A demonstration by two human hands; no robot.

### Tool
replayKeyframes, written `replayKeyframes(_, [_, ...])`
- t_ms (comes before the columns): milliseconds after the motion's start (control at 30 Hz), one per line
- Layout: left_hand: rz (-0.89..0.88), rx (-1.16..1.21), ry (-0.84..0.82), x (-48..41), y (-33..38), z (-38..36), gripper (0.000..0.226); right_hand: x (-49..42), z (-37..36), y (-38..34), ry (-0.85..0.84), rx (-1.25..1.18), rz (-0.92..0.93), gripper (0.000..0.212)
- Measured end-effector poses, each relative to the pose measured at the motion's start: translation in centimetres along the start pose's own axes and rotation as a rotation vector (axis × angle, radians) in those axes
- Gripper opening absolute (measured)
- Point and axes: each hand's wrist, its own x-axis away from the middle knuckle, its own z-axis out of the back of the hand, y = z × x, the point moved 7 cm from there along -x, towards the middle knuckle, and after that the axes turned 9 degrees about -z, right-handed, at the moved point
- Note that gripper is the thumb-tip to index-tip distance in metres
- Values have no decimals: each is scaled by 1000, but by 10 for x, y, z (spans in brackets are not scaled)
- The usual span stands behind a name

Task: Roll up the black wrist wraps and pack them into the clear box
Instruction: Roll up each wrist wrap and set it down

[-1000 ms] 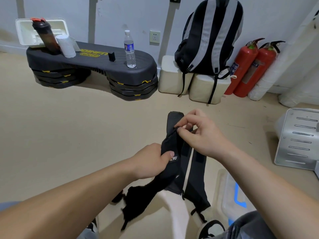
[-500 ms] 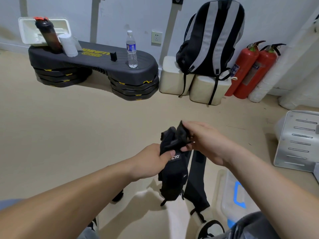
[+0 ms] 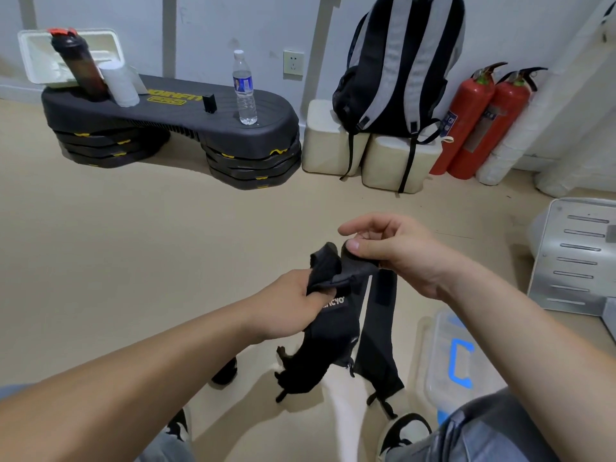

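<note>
Right hand [image 3: 400, 258] shifted rightward, pinching limp black wrist wraps [image 3: 333, 331], left hand [image 3: 290, 308] gripping

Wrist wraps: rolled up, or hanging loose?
Mostly loose. Only the top end of the wrist wraps is folded over, pinched by the left hand and right hand; the long strips hang unrolled below.

The black wrist wraps [image 3: 333, 335] hang unrolled above the floor, tops bunched, left of the clear box [image 3: 440, 348].
</note>
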Motion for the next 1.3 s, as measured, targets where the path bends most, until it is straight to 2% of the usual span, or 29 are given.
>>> replayKeyframes(100, [27, -53, -79, 1, -2, -7, 23, 1, 5, -5, 70, -30, 83, 25])
replayKeyframes(200, [47, -121, -173, 5, -3, -21, 22, -2, 3, -8, 143, 16, 146, 29])
replayKeyframes(333, [-1, -66, -144, 2, 5, -21, 5, -7, 1, -6, 171, 64, 144, 29])
replayKeyframes(467, [-29, 49, -131, 5, 11, -20, 36, -13, 6, 3, 194, 87, 99, 28])
replayKeyframes(667, [-79, 111, -92, 8, 16, -17, 58, -16, 12, 9, 220, 37, 76, 28])
replayKeyframes(767, [-93, 109, -75, 9, 19, -16, 60, -17, 11, 12, 200, -36, 58, 29])
replayKeyframes(967, [-99, 127, -74, 10, 22, -16, 52, -15, 9, 10, 196, -19, 82, 30])
replayKeyframes(1033, [-97, 151, -53, 10, 23, -14, 53, -13, 12, 7, 258, -39, 107, 25])
replayKeyframes(1100, [-98, 222, -24, 9, 25, -11, 58, -10, 16, 7, 329, -29, 55, 15])
replayKeyframes(1133, [-95, 276, 1, 7, 28, -9, 60, -10, 13, 11, 302, -8, -26, 17])
replayKeyframes(1233, [-72, 447, 130, 0, 33, 5, 55, -4, -12, 32, 16, 17, -354, 59])
replayKeyframes(1300, [-33, 552, 244, -5, 36, 18, 48, 4, -29, 37, -144, -60, -458, 71])
